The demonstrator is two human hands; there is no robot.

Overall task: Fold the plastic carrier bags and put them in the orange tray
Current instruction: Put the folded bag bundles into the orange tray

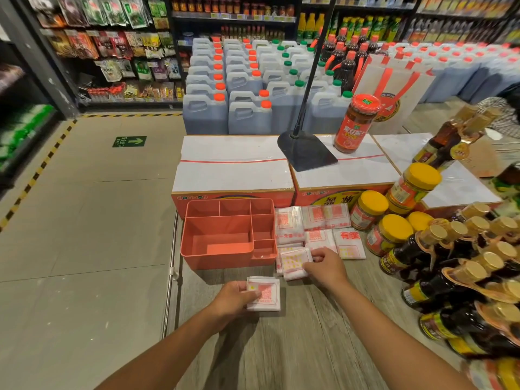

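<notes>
From the head view, a person's two bare forearms reach forward over a grey wood-grain table [281,350] in a shop aisle. The left hand [235,298] holds a folded carrier bag [266,295], white with red print, by its left edge; its grip is clamped there, thumb on top, and the bag lies flat on the table in front of the orange tray [228,263], apart from it. The right hand [326,267] reaches to a second folded bag [294,263] that lies just beside the tray's right front corner; its grip closes on that bag's right edge, fingers over the top and thumb at the near side. The tray stands on the table against the cardboard boxes [233,170], and its compartments, one large and several small, hold no bags. More folded bags [315,225] lie in rows on the table to the right of the tray, touching one another, between the tray and a cluster of yellow-lidded jars [368,211]. Dark bottles with gold caps [450,249] lie stacked at the right edge. On top of the boxes stand a red-lidded jar [356,123] and the black base of a pole [305,150]. Behind the boxes are rows of jugs [205,114], and shelves of packets line the back.
</notes>
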